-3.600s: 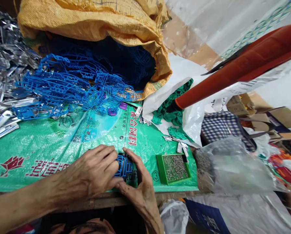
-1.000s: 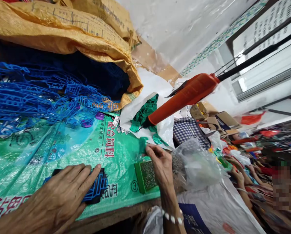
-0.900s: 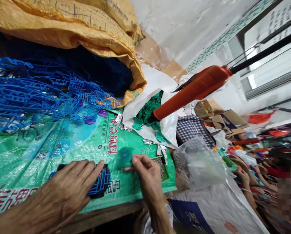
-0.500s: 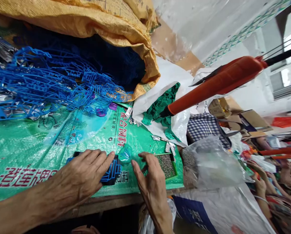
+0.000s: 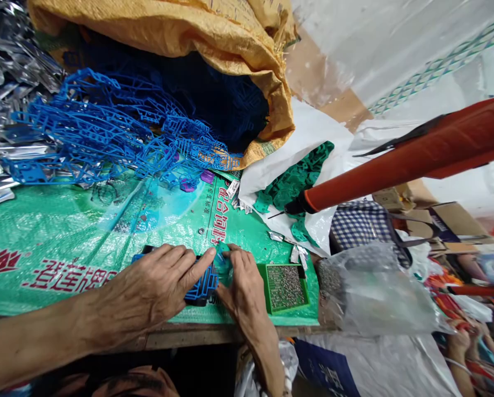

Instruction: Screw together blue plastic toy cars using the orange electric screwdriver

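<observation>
My left hand [image 5: 158, 281] is wrapped over a blue openwork plastic frame [image 5: 205, 284] seated on a dark block at the table's front edge. The hand covers most of both, with its index finger stretched along the far side. Right beside the block, the fingers of my right hand [image 5: 245, 286] close around a small glossy green plastic piece [image 5: 222, 262], which they partly hide. To the right of that hand lies a green tray [image 5: 267, 298] of many tiny metal parts, probably screws.
A red-orange power screwdriver [image 5: 379, 171] hangs at right, its tip over a white bag [image 5: 251, 184] of green plastic pieces. Tangled blue frames [image 5: 118, 127] spill from a yellow woven sack [image 5: 280, 105]. Silver packets [image 5: 7, 110] lie far left. Another person's hands [image 5: 462, 333] show at far right.
My right hand has moved in from beside the green piece and closed on it. The left hand stays over the frame. The view has shifted slightly left.
</observation>
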Tool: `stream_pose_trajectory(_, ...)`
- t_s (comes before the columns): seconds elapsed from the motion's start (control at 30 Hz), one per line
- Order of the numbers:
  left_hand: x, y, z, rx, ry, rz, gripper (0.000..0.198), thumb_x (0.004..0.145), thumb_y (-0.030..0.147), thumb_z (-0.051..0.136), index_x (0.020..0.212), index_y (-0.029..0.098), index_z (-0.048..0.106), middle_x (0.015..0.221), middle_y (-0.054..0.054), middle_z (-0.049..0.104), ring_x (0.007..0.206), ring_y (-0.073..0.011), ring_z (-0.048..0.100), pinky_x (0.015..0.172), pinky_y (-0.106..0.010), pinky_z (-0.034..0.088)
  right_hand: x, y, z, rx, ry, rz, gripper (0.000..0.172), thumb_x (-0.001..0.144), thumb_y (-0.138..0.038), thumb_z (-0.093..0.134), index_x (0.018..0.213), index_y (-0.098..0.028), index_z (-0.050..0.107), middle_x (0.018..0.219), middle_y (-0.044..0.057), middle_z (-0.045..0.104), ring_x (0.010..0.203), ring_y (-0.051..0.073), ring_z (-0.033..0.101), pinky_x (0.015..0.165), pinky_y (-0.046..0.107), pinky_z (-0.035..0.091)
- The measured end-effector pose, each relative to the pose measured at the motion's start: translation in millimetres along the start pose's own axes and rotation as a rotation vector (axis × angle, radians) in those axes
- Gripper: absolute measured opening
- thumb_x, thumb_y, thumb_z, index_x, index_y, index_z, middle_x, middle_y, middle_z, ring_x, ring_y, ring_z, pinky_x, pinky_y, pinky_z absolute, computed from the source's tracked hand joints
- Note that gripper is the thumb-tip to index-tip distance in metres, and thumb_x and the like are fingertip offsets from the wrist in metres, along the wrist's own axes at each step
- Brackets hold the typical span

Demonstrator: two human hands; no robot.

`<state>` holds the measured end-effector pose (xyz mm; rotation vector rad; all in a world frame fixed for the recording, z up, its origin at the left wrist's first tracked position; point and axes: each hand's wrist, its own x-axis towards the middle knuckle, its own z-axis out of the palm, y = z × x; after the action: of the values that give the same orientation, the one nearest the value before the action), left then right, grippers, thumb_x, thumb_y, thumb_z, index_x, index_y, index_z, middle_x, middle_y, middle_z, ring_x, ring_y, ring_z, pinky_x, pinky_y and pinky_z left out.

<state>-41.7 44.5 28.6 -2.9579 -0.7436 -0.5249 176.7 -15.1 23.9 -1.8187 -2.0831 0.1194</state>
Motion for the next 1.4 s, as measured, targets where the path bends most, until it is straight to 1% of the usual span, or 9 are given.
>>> stream_pose_trajectory(0.13,1,-1,-1.5,-0.016,0.005,0.003,0.071,0.081,0.003,0.046,0.151,0.002,0.03,0.11,-0.015,0.072,0.095,-0.03,0.069,0.077,-0.042,0.052,0,2,1,-0.03,0.072,-0.009,0.027,0.09,-0.023,0.064,0.117,-0.018,0.059,0.121,0.017,0.068,0.113,0.032,0.066,0.092,0.051,0.06)
stream_pose_trajectory(0.27,1,0,-2.6,-0.054,0.022,0.0,0.075,0.083,0.003,0.046,0.154,0.003,0.022,0.112,-0.015,0.071,0.096,-0.0299,0.068,0.078,-0.042,0.051,-3,4,-29,0.033,0.152,-0.011,0.044,0.094,-0.031,0.067,0.134,-0.02,0.052,0.127,0.016,0.067,0.12,0.03,0.065,0.099,0.05,0.058)
stream_pose_trajectory(0.4,-2,-1,-2.4,-0.105,0.037,-0.005,0.076,0.084,0.005,0.048,0.155,0.007,0.021,0.111,-0.013,0.07,0.096,-0.0294,0.067,0.081,-0.041,0.05,-5,-12,-50,0.246,-0.039,-0.097,0.058,0.092,-0.032,0.072,0.145,-0.03,0.049,0.14,0.011,0.063,0.131,0.028,0.061,0.106,0.048,0.056)
stream_pose_trajectory(0.5,-3,-2,-1.7,-0.133,0.05,0.012,0.072,0.086,0.006,0.049,0.154,0.01,0.024,0.108,-0.011,0.069,0.097,-0.0283,0.067,0.086,-0.041,0.049,-3,-21,-44,0.348,-0.141,-0.162,0.06,0.092,-0.033,0.072,0.147,-0.032,0.048,0.139,0.011,0.063,0.132,0.027,0.06,0.108,0.047,0.055)
stream_pose_trajectory(0.73,-6,-5,1.1,-0.187,0.093,0.029,0.062,0.089,0.006,0.045,0.149,0.015,0.031,0.106,-0.01,0.067,0.098,-0.028,0.065,0.085,-0.041,0.048,-1,-17,-40,0.367,-0.216,-0.187,0.063,0.092,-0.04,0.071,0.15,-0.035,0.047,0.149,0.009,0.056,0.138,0.026,0.055,0.111,0.046,0.054)
stream_pose_trajectory(1.0,-10,-4,4.5,-0.198,0.075,0.025,0.061,0.091,0.009,0.046,0.15,0.015,0.031,0.113,-0.012,0.065,0.099,-0.0285,0.064,0.085,-0.041,0.048,-5,-12,-34,0.434,-0.136,-0.246,0.063,0.092,-0.03,0.073,0.149,-0.038,0.048,0.148,0.008,0.058,0.137,0.027,0.055,0.11,0.051,0.053)
stream_pose_trajectory(1.13,-8,-4,2.7,-0.194,0.073,0.026,0.059,0.088,0.009,0.047,0.145,0.014,0.033,0.112,-0.012,0.065,0.097,-0.0295,0.064,0.081,-0.042,0.049,-3,-13,-35,0.503,-0.153,-0.194,0.059,0.091,-0.031,0.073,0.146,-0.039,0.051,0.149,0.006,0.057,0.137,0.024,0.055,0.109,0.047,0.054)
stream_pose_trajectory(1.27,-6,-6,-0.6,-0.213,0.049,0.035,0.061,0.083,0.012,0.051,0.141,0.016,0.035,0.106,-0.011,0.065,0.092,-0.0304,0.064,0.076,-0.042,0.051,-1,-16,-36,0.572,-0.15,-0.133,0.055,0.086,-0.03,0.08,0.137,-0.034,0.059,0.144,0.007,0.062,0.134,0.024,0.058,0.11,0.045,0.053)
stream_pose_trajectory(1.4,-8,-9,2.1,-0.168,0.04,0.075,0.052,0.083,0.015,0.054,0.133,0.021,0.043,0.103,-0.012,0.064,0.092,-0.0324,0.063,0.072,-0.043,0.052,1,-18,-35,0.603,-0.144,-0.076,0.057,0.081,-0.031,0.085,0.133,-0.032,0.063,0.14,0.007,0.066,0.131,0.024,0.061,0.11,0.043,0.052)
